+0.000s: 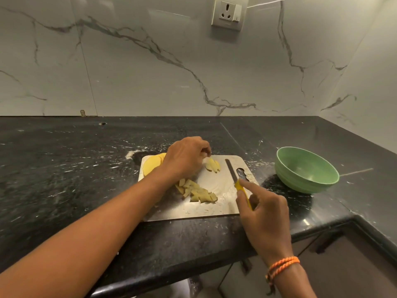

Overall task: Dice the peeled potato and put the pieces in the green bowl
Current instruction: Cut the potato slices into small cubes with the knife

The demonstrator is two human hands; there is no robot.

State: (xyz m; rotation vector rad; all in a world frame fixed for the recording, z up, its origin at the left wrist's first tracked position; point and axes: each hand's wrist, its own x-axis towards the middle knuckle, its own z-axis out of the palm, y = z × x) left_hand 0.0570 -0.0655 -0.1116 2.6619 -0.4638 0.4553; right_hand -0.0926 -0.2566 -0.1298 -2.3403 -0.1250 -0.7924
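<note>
A steel cutting board (pixel 221 207) lies on the black counter. On it, my left hand (pixel 184 158) pinches a few potato strips (pixel 212 165) near the board's far side. A pile of diced potato pieces (pixel 197 191) sits nearer the front. A larger yellow potato part (pixel 151 165) peeks out behind my left wrist. My right hand (pixel 264 214) grips a knife (pixel 233 173) by its yellow handle, forefinger along the top, blade lying over the board's right part, pointing away. The green bowl (pixel 307 171) stands to the right of the board, and looks empty.
The black stone counter (pixel 75 168) runs left and back to a marble wall with a socket (pixel 228 12). The counter's front edge passes just below the board, and a corner drops off at the lower right.
</note>
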